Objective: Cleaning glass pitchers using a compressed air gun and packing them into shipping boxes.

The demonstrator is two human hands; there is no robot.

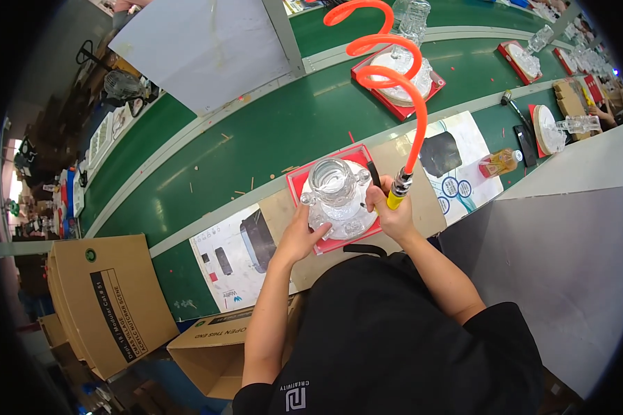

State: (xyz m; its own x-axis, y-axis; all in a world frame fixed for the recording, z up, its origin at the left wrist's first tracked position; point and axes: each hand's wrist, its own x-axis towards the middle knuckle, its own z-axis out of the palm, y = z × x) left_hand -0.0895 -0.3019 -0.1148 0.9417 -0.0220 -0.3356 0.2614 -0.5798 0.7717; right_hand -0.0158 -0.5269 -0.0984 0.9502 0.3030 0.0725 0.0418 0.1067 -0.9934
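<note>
Ornament (332, 185), clear and wide-necked, upright on a white round base in a red tray (358, 152), between both hands. Holding its near left side in the left hand (296, 238), thumb over the lower part, fingers around the edge. Gripping a yellow-and-black air tool (394, 200) in the right hand (393, 218), fingers wrapped around it, just beside the ornament's right side. Cannot tell of any contact between air tool and ornament. Up from the air tool, an orange coiled hose (420, 131).

Under the tray, cardboard (426, 211); to its left and right, printed sheets. On the right sheet's far edge, a bottle (500, 164) of amber liquid. Beyond, on a green bench (187, 200), another clear piece on a red tray. At lower left, brown cartons (73, 277).
</note>
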